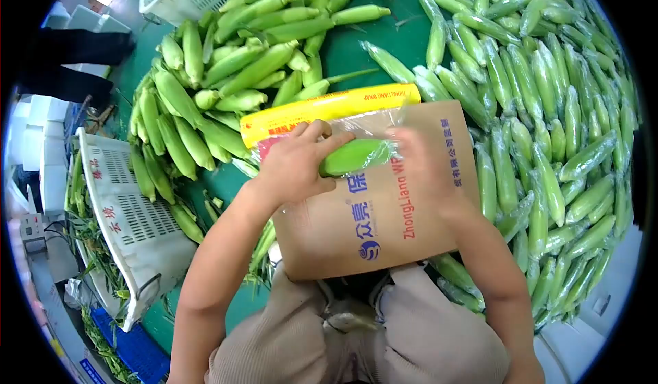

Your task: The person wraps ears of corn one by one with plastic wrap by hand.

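**Ear of corn [353, 158] lying crosswise between left hand [296, 159] and right hand [419, 161]**

The green ear is lying on the brown carton [325, 247], closer to its far edge than to its near one and left of its middle. Its long axis is running from side to side, roughly in line with that far edge, with the right end slanting slightly away from the person. The ear is thus bridging the gap between the hands, one end toward each.

The left hand is the nearer: it is covering the ear's left end, index finger reaching along the upper side and thumb lying below, so it appears to be gripping that end. The right hand is hovering just off the opposite end, above the right part of the carton. It is blurring, and whether its fingers are pinching anything cannot be told.

Clear film [373, 118] is spreading over the carton beyond the ear and glinting on the ear's right end. The yellow cling-wrap box [336, 108] is lying along the carton's far edge. Past its far left corner, bare ears [236, 68] are piling up; to the right of its right edge, film-wrapped ears [538, 137] are heaping.
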`<state>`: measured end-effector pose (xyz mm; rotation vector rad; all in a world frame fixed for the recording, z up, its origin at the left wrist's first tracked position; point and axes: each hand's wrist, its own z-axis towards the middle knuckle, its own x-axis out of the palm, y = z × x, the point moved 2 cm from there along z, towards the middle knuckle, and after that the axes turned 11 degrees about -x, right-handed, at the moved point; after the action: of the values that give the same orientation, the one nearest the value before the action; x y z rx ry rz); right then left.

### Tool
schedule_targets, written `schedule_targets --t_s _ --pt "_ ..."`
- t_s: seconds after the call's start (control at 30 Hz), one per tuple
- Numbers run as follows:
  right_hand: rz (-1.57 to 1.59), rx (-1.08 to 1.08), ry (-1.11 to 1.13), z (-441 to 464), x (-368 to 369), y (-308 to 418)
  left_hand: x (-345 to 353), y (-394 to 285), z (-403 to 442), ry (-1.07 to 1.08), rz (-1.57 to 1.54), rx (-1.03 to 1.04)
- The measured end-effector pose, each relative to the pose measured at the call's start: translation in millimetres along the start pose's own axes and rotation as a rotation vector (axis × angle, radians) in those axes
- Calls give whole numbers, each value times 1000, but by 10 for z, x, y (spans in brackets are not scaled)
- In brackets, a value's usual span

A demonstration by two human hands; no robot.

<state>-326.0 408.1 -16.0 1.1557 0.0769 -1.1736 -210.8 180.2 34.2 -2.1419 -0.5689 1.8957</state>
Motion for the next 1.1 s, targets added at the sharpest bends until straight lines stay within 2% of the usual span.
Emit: schedule_targets --t_s 0.07,0.13,0.2,0.23,0.3,0.37,0.4,0.43,0.5,0.57,0.6,0.63,0.67,0.73,0.77,0.83,0.9,0.93,1.03,1.1 --pt "-237 -63 162 160 235 88 -25 65 88 -36 -1 65" --pt "-465 -175 301 243 360 262 -15 166 114 -38 -127 8" --pt "-512 -174 415 366 406 270 -29 283 9 -68 -146 -50" --pt "-539 -178 464 430 424 224 -4 357 -116 -216 -176 -90" --pt "-516 -186 417 444 447 153 138 512 -593 -535 -185 -160" --pt "-525 -181 380 408 475 155 396 605 -1086 -648 -279 -305" --pt "-555 -180 388 323 526 53 545 653 -1216 -479 -396 -308" --pt "-601 -220 364 299 565 6 667 647 -1273 -492 -317 -271" --pt "-549 -306 264 305 564 4 682 709 -1322 -319 -694 -621" --pt "-541 -284 275 307 638 -14 522 689 -1299 -248 -637 -675" --pt "-566 -252 303 246 568 -48 540 724 -1305 -276 -569 -529" --pt "-532 -252 297 242 531 4 728 820 -1329 -433 -445 -439" --pt "-518 -230 309 255 497 71 870 885 -1369 -413 -444 -557" --pt "-600 -173 352 140 362 125 800 786 -1375 -458 -406 -579" --pt "-573 -101 416 129 233 239 829 839 -1406 -484 -463 -558" --pt "-509 -12 489 40 140 393 548 729 -1414 -705 -276 -400" --pt "-458 -10 535 -1 89 470 395 543 -1487 -683 -305 -397" --pt "-412 39 585 7 73 546 412 483 -1508 -743 -388 -312" --pt "-287 7 670 25 88 603 442 303 -1387 -785 -483 -115" --pt "-270 17 684 31 117 659 421 123 -1238 -661 -406 -34"
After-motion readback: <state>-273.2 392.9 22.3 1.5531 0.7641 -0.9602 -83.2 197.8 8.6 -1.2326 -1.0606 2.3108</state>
